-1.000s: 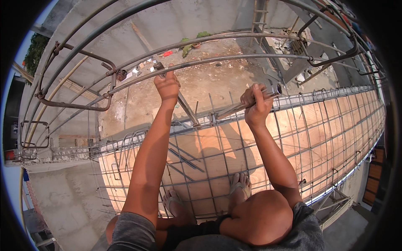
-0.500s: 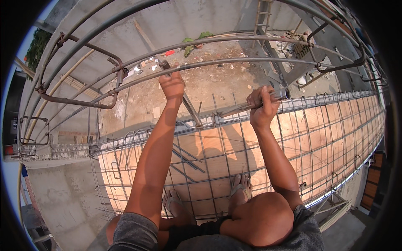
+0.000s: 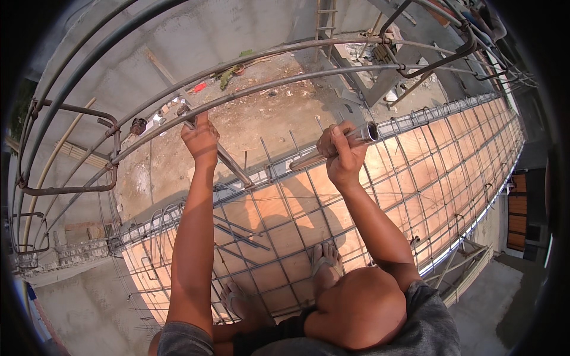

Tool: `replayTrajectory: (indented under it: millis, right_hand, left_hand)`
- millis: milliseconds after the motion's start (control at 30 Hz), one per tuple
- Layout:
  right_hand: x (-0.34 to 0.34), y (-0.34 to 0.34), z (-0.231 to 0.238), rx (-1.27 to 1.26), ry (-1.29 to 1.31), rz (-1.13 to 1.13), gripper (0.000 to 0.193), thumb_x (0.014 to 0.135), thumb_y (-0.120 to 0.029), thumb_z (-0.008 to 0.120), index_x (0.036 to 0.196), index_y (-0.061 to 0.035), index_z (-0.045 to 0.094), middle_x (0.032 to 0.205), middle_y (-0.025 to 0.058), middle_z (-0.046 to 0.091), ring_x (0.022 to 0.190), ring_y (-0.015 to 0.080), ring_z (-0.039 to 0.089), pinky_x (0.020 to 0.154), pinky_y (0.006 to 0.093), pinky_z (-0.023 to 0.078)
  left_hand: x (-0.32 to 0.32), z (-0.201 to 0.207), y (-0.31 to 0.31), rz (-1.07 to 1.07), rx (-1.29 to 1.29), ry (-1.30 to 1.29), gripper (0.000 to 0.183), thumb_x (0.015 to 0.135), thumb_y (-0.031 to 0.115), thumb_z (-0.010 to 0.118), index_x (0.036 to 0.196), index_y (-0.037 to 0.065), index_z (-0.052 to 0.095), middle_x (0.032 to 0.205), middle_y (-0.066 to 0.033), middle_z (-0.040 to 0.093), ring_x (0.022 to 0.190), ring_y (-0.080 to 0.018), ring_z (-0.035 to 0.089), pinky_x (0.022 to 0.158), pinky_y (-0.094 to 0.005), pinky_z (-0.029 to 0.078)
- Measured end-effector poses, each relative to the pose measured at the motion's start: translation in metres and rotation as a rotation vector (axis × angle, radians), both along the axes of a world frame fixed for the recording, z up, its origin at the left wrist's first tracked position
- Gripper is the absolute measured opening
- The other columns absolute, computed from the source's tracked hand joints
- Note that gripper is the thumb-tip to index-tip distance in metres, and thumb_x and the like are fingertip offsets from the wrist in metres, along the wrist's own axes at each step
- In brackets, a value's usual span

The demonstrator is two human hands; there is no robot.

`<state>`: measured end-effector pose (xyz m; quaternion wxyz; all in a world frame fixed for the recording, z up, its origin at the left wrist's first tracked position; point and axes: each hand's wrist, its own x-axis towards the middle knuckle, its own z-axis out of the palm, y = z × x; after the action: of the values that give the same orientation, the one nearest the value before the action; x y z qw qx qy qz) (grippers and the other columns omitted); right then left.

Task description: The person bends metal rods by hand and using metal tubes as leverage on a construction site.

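Note:
My left hand [image 3: 200,141] is closed round the upper part of a steel bar [image 3: 234,166], just under a long curved rebar [image 3: 249,90]. That bar slants down to the edge of the rebar mesh [image 3: 350,222]. In my right hand [image 3: 343,155], fingers wrapped round it, is a metal pipe [image 3: 369,132] whose hollow end sticks out on the right. Its thinner part [image 3: 304,160] runs left toward the mesh edge, where its tip meets or passes the edge bars; I cannot tell which. Both forearms reach forward over the mesh.
My sandalled feet [image 3: 325,261] stand on the mesh above plywood boards [image 3: 285,207]. Loose short rods [image 3: 243,234] lie at the left. A rebar cage with bent stirrups [image 3: 68,190] arches across in front. Beyond the edge, the ground [image 3: 261,118] lies lower, with rubble and a ladder [image 3: 325,26].
The whole view has shifted, so the scene sits further left and tilts. The pipe's hollow end now faces more toward me. Both hands keep their grip.

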<state>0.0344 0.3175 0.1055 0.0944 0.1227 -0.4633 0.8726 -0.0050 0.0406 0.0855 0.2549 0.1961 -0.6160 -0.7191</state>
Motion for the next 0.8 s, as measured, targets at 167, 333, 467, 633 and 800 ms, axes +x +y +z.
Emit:
replayTrajectory:
  millis: [167, 333, 467, 633, 800]
  right_hand:
    - [-0.001, 0.01, -0.001, 0.093, 0.024, -0.018, 0.026, 0.1, -0.016, 0.054, 0.078, -0.0113, 0.04, 0.058, 0.001, 0.036, 0.051, 0.0124, 0.032, 0.052, 0.0304, 0.031]
    - [0.004, -0.006, -0.003, -0.036, -0.036, 0.0, 0.022, 0.091, -0.005, 0.057, 0.073, -0.0063, 0.044, 0.058, 0.0011, 0.041, 0.05, 0.0091, 0.035, 0.048, 0.028, 0.03]
    - [0.005, -0.006, -0.005, -0.036, -0.048, 0.012, 0.024, 0.092, -0.006, 0.059, 0.073, -0.0067, 0.044, 0.057, 0.0008, 0.041, 0.05, 0.0092, 0.035, 0.048, 0.028, 0.03]
    - [0.007, -0.005, -0.01, -0.034, -0.061, 0.016, 0.025, 0.092, -0.008, 0.06, 0.073, -0.0072, 0.044, 0.057, 0.0005, 0.041, 0.05, 0.0092, 0.036, 0.049, 0.0279, 0.03]
    - [0.008, 0.002, -0.014, -0.032, -0.078, 0.003, 0.023, 0.093, -0.007, 0.059, 0.073, -0.0065, 0.046, 0.058, 0.0019, 0.045, 0.05, 0.0093, 0.038, 0.049, 0.0278, 0.031]
  left_hand:
    - [-0.007, 0.004, 0.017, -0.029, 0.046, -0.004, 0.033, 0.094, 0.024, 0.071, 0.076, 0.013, 0.045, 0.055, 0.0024, 0.042, 0.041, -0.0086, 0.038, 0.039, -0.0266, 0.03]
    - [0.004, 0.004, 0.019, -0.064, -0.007, 0.008, 0.032, 0.095, 0.02, 0.07, 0.077, 0.012, 0.045, 0.055, 0.0033, 0.041, 0.042, -0.007, 0.037, 0.039, -0.0262, 0.029]
    - [0.011, 0.005, 0.03, -0.074, -0.036, -0.028, 0.03, 0.095, 0.021, 0.07, 0.08, 0.011, 0.045, 0.055, 0.0026, 0.042, 0.043, -0.0072, 0.037, 0.04, -0.0257, 0.031]
    - [0.023, 0.009, 0.038, -0.052, -0.089, -0.021, 0.03, 0.095, 0.021, 0.069, 0.08, 0.01, 0.046, 0.055, 0.0017, 0.043, 0.043, -0.0084, 0.037, 0.041, -0.0264, 0.032]
    - [0.041, 0.008, 0.039, -0.043, -0.072, 0.106, 0.031, 0.096, 0.021, 0.067, 0.076, 0.011, 0.045, 0.054, 0.0009, 0.043, 0.043, -0.0085, 0.036, 0.042, -0.0265, 0.032]
